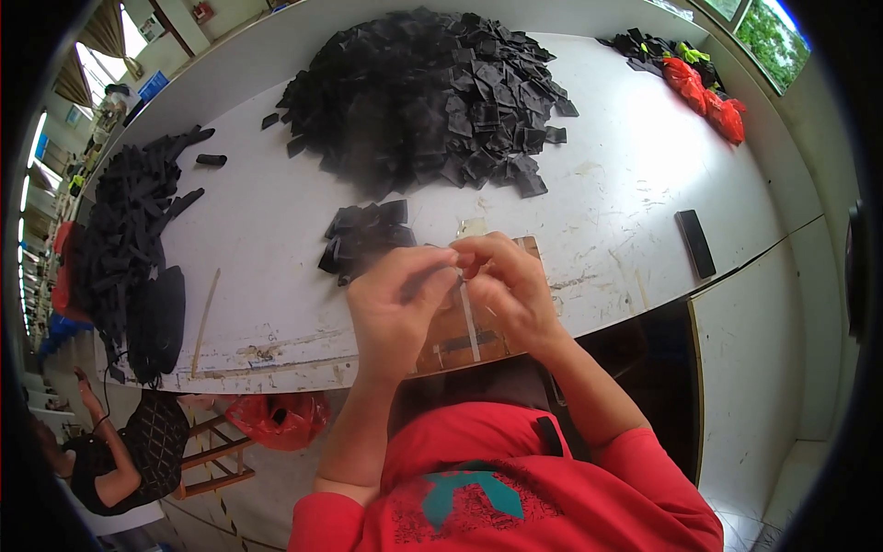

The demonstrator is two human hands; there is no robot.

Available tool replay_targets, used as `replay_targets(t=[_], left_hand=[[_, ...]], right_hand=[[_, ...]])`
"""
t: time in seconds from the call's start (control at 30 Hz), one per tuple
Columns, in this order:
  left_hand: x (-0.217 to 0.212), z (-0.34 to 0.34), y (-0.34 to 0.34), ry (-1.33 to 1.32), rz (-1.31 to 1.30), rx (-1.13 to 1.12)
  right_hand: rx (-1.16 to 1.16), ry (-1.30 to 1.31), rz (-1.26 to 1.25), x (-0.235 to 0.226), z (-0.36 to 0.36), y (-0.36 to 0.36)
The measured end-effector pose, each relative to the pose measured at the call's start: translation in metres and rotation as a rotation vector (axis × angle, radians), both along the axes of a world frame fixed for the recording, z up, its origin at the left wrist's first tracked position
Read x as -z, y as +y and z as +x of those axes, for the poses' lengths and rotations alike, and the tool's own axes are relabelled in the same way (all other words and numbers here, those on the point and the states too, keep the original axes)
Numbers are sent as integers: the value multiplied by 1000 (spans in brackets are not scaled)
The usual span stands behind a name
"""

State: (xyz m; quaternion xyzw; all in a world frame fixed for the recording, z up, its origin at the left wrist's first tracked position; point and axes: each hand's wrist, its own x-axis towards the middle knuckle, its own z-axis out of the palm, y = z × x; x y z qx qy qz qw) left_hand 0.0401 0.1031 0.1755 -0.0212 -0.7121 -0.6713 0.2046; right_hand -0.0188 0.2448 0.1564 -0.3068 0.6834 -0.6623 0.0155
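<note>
My left hand (391, 299) and my right hand (510, 290) meet above the table's near edge, fingertips almost touching. Both have their fingers curled into a pinch. A dark patch shows inside the left hand's curl, but I cannot tell whether it is a piece of cloth or shadow. Whatever the fingertips hold is too small or hidden. Just beyond the left hand lies a small heap of folded black cloth pieces (363, 230). Under my hands is a brown wooden board (446, 336) with a pale strip across it.
A large mound of black cloth pieces (423, 101) covers the white table's (607, 175) far middle. Black strips (129, 212) are piled at left. A black oblong block (695, 245) lies at right; red bags (704, 97) sit far right. Another person (120, 460) is at lower left.
</note>
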Motion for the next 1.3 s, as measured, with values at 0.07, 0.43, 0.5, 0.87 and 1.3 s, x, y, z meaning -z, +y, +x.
replay_targets(t=[0.07,0.43,0.5,0.87,1.3], left_hand=[[0,0,2,0,34,-85],[8,4,4,112,735,-123],[13,5,4,122,732,-118],[15,4,0,48,463,2],[48,5,-17,-114,103,28]], right_hand=[[45,267,168,-6,5,0],[274,674,220,-25,5,-16],[285,712,252,-22,4,-15],[232,617,218,3,2,-10],[144,407,317,-31,5,-6]])
